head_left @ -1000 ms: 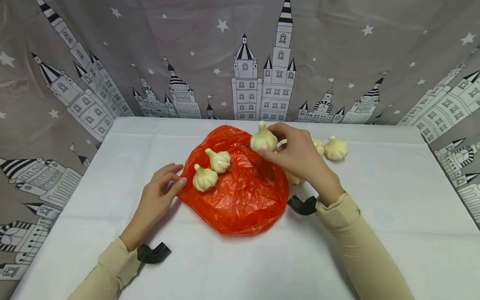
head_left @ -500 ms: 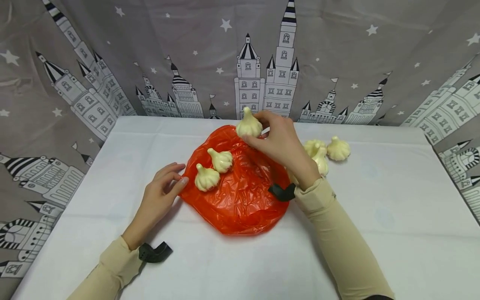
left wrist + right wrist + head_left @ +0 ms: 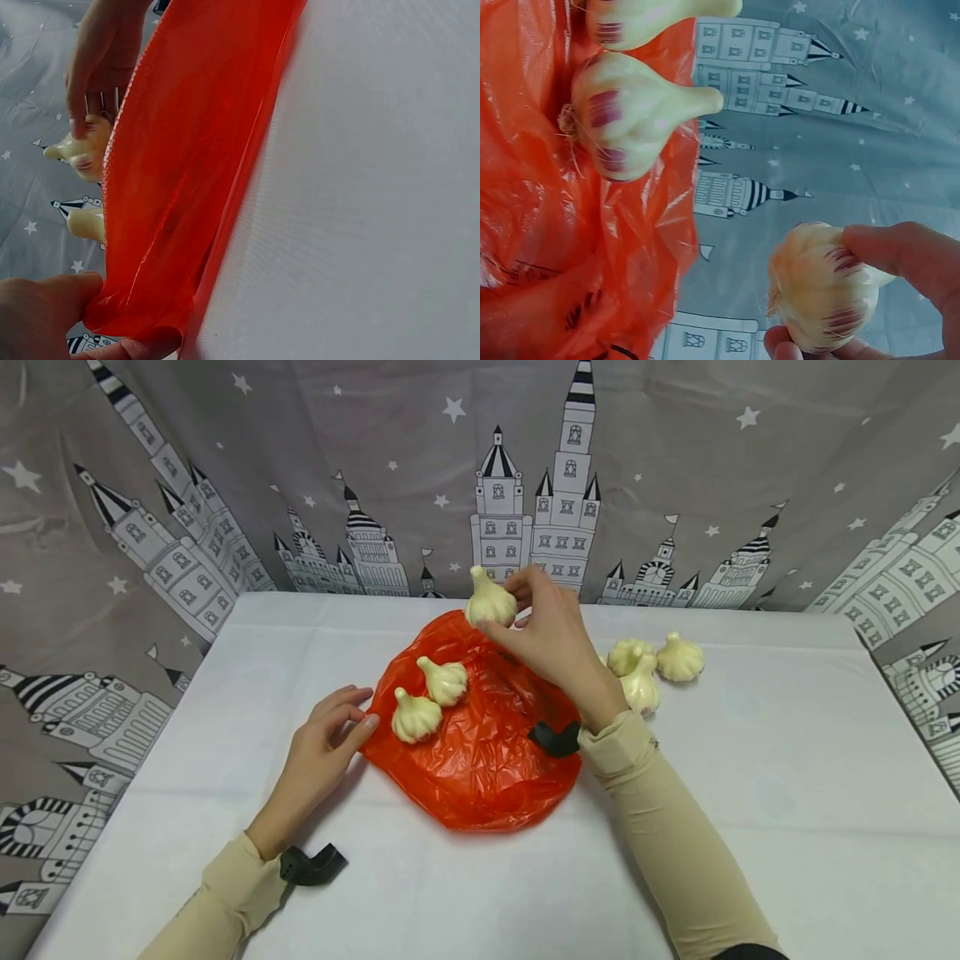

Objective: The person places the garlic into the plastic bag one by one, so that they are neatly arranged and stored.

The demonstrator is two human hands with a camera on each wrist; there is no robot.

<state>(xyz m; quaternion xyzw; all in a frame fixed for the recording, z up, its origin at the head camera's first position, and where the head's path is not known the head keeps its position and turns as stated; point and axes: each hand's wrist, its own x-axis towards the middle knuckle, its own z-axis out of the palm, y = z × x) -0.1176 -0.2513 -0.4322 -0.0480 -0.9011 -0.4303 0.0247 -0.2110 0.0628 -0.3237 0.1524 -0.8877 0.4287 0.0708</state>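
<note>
My right hand (image 3: 547, 625) holds a garlic bulb (image 3: 491, 602) between thumb and fingers, raised over the far edge of a red plastic bag (image 3: 487, 760). Purple streaks show on this garlic bulb (image 3: 829, 289) in the right wrist view. With thumb and fingers, my left hand (image 3: 321, 756) pinches the left edge of the bag; the left wrist view shows the thumb and fingers at either side of the red film (image 3: 135, 307). Two more garlic bulbs lie on the bag's left part, a nearer bulb (image 3: 416, 716) and a farther bulb (image 3: 444, 681).
Several garlic bulbs sit in a group right of the bag, among them an outer bulb (image 3: 680, 657) and a nearer one (image 3: 641, 685), partly behind the right wrist. A white cloth (image 3: 787, 760) covers the table. Behind it hangs a grey curtain (image 3: 405, 410) with castles.
My right hand has carried its garlic bulb left and away from me, uncovering more of the bulbs on the right. The left hand stays at the bag's edge.
</note>
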